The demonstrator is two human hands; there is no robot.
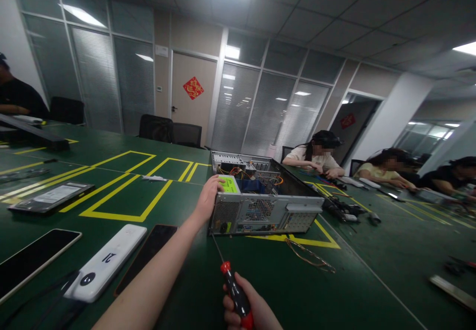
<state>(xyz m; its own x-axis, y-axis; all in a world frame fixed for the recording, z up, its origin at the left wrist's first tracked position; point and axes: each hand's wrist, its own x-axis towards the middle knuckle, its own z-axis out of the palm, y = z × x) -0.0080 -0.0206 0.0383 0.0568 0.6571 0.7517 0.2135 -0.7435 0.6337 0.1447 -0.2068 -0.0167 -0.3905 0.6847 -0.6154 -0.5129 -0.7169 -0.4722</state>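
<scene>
An opened computer case [267, 211] lies on the green table, its rear panel facing me. My left hand [208, 196] rests on the case's left rear corner, beside the power supply [228, 185] with a yellow-green label; its fingers are bent over the edge. Below, my right hand [247, 300] is wrapped round the black and red handle of a screwdriver [237, 290]. The screwdriver's shaft points up and left, with its tip near the lower left corner of the rear panel. Whether the tip touches a screw is too small to tell.
On the left lie a hard drive [52, 196], two phones and a white power bank [107, 263] with a cable. Glasses [310, 255] lie right of the case, near black cables [344, 208]. Several people sit around the table.
</scene>
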